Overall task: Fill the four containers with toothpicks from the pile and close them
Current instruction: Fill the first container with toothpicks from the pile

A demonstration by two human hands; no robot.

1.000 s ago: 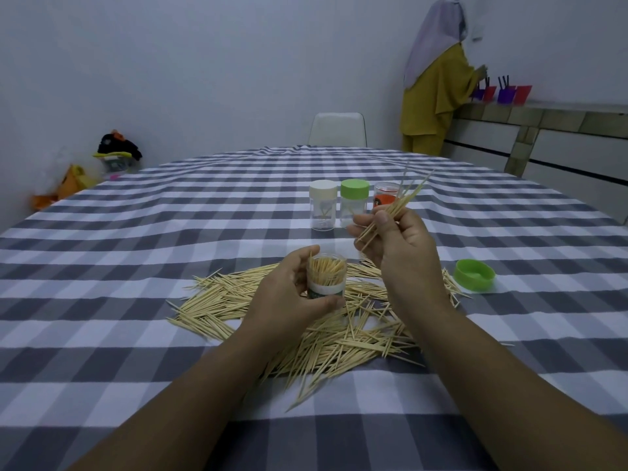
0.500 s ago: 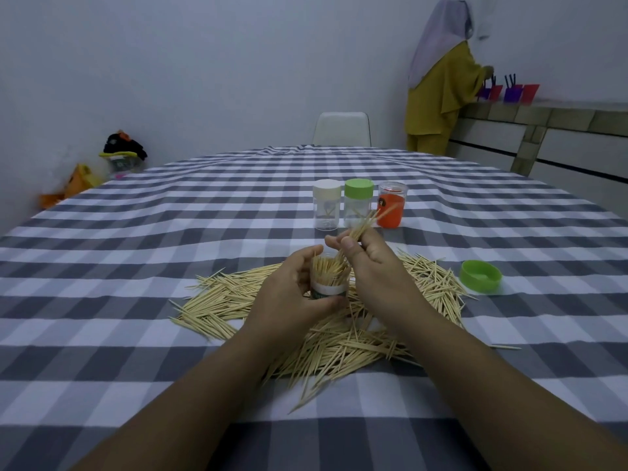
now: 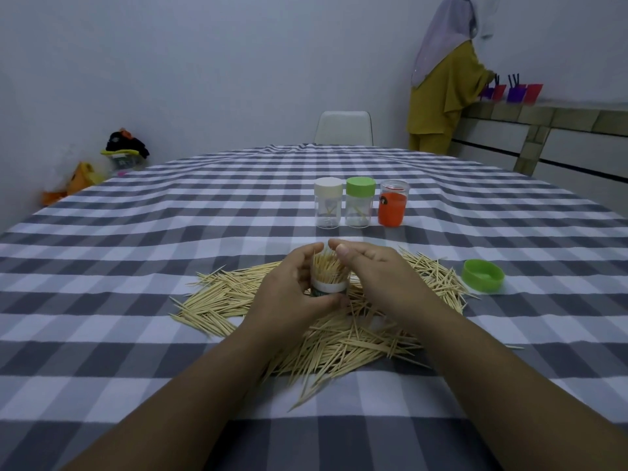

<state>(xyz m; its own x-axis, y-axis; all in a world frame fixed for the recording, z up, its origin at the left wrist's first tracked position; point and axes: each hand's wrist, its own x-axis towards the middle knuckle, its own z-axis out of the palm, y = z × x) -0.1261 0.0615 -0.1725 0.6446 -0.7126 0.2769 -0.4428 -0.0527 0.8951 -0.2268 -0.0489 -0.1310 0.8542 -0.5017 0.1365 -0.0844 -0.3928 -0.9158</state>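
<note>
Toothpick-filled container gripped by left hand, right hand loosely curled beside it.

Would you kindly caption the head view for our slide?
Left hand grips an open container packed with toothpicks while right hand rests at its top, above the pile.

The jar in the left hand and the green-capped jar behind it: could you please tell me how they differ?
The held jar is open at the top; the green-capped jar has its lid on. The held jar is packed with toothpicks, while the green-capped jar shows only a few. The left hand grips the held jar over the toothpick pile; the green-capped jar stands untouched on the tablecloth. Both are small, clear and upright.
</note>
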